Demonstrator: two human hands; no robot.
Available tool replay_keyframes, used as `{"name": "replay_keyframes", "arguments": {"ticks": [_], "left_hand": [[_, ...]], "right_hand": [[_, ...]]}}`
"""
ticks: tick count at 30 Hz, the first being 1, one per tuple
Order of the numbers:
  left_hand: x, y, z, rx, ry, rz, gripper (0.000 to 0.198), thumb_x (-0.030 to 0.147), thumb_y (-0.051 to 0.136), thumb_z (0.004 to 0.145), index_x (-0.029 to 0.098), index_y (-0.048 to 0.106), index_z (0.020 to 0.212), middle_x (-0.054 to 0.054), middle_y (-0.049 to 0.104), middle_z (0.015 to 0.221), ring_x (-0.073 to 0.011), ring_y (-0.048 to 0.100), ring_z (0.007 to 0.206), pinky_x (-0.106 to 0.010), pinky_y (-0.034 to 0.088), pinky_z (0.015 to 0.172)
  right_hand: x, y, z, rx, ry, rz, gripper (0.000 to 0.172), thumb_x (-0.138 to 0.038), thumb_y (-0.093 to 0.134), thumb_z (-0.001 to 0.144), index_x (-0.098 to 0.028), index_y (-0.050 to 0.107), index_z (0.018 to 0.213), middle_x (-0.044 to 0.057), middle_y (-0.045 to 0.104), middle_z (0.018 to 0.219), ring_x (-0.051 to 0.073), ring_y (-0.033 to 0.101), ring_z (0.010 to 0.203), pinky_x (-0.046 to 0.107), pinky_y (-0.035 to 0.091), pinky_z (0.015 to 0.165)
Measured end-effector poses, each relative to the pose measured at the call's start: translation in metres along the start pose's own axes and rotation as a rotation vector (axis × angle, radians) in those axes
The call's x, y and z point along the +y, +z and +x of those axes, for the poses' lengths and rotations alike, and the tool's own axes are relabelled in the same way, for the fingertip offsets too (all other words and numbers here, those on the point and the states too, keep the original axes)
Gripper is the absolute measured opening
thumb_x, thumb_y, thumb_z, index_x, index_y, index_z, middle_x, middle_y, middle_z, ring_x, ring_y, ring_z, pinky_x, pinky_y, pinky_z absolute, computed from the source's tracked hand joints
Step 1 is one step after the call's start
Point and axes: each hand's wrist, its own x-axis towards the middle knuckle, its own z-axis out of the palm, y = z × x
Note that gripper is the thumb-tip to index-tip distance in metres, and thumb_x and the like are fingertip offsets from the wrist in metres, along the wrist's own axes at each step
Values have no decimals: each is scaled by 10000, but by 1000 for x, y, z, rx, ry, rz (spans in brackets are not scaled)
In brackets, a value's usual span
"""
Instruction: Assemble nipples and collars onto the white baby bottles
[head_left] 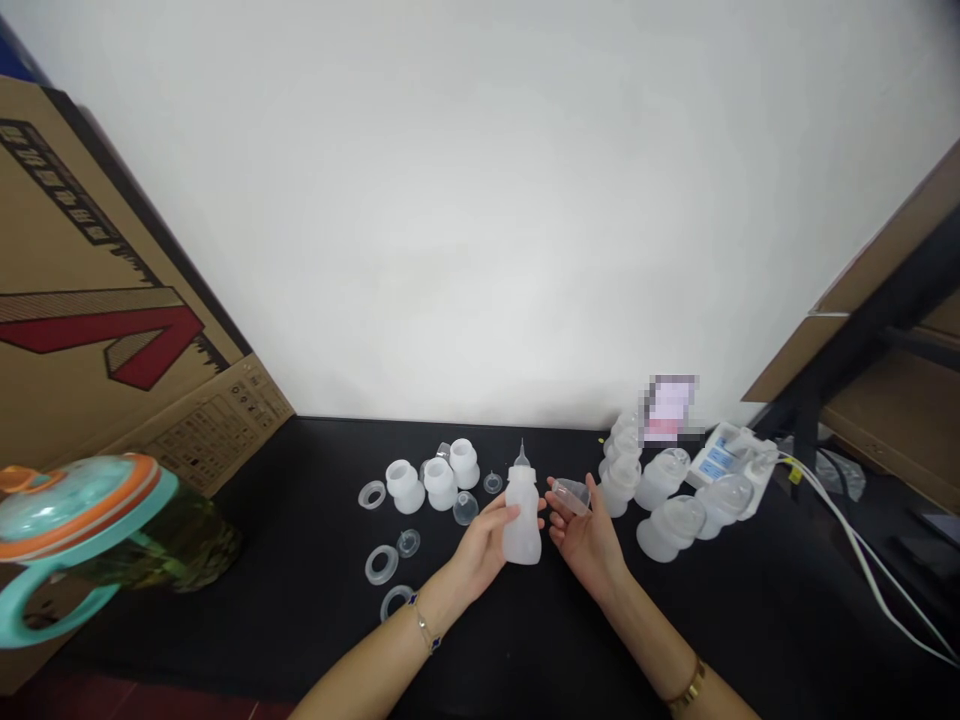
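Note:
My left hand (484, 540) is wrapped round a translucent white baby bottle (523, 530), held upright with a pointed clear nipple and white collar on top. Close to its right, my right hand (589, 545) grips a clear dome-shaped cap (571, 495) between thumb and fingers, tilted and apart from the bottle. Left of the bottle stand open-necked white bottles (405, 487). Around them lie loose clear nipples (466, 508) and ring collars (382, 565). Several capped bottles (671, 527) stand to the right of my right hand.
A large jug with a teal handle and orange-rimmed lid (82, 510) stands at the left, before a cardboard box (97, 300). A white power strip (731, 460) with white cables (847, 530) lies at the right. A white wall (465, 200) rises behind the black table (300, 560).

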Motion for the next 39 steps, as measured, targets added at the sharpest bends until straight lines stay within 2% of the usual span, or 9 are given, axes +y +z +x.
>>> {"name": "replay_keyframes", "arguments": {"ticks": [4,7,9,13,21,24,29,34,39], "left_hand": [[1,1,0,8,8,2,440,255,728,811,137,655,1229,-148,708,1179,-306,663,1062,-377,477,917],[1,0,0,6,13,9,438,246,720,816,133,652,1235,-144,713,1165,-296,661,1060,-362,470,919],[0,-1,0,9,8,13,440,240,713,820,126,648,1240,-144,714,1159,-292,662,1053,-360,471,915],[0,-1,0,-1,-4,12,434,231,691,835,115,637,1249,-147,712,1159,-284,669,1031,-357,481,896],[0,4,-1,34,-54,23,440,301,680,846,91,629,1229,-171,718,1122,-254,705,861,-341,532,782],[-2,5,-1,59,-80,77,413,379,638,882,67,659,1152,-189,718,1100,-221,700,763,-318,552,709],[-7,4,1,65,-141,152,484,497,562,923,70,666,1128,-167,731,999,-182,684,651,-276,553,601],[-8,4,1,49,-161,188,483,494,557,922,76,659,1141,-138,730,923,-182,690,631,-269,560,583],[-9,3,2,45,-182,250,489,502,583,890,64,668,1088,-141,729,870,-190,692,600,-262,550,548]], "right_hand": [[3,0,0,-49,-86,-19,276,-284,700,852,-164,696,1100,92,766,1046,126,652,621,235,562,569],[7,-1,0,-51,-188,-54,459,-83,774,710,-245,678,1128,30,734,1166,166,705,918,263,585,791],[9,-3,2,-52,-214,-74,483,-62,804,651,-248,691,1083,21,732,1163,186,675,1055,275,566,873],[10,-6,4,-74,-227,-109,376,-106,834,623,-229,725,961,26,728,1169,210,615,1176,281,534,940],[4,-7,8,-7,-182,-36,219,-306,773,769,-231,735,972,58,752,1048,237,677,1057,324,557,870],[2,-7,7,8,-177,-47,247,-309,775,769,-247,729,1004,47,750,1044,235,690,1018,313,568,805],[4,-11,9,-33,-218,-71,299,-248,823,726,-288,705,997,8,742,1085,233,672,1072,321,568,828],[4,-13,13,1,-203,-78,253,-389,780,793,-260,704,997,34,741,1118,234,665,1096,323,567,839],[3,-7,12,78,-167,-100,306,-514,700,848,-233,693,969,51,760,1003,208,694,922,306,574,774]]}}
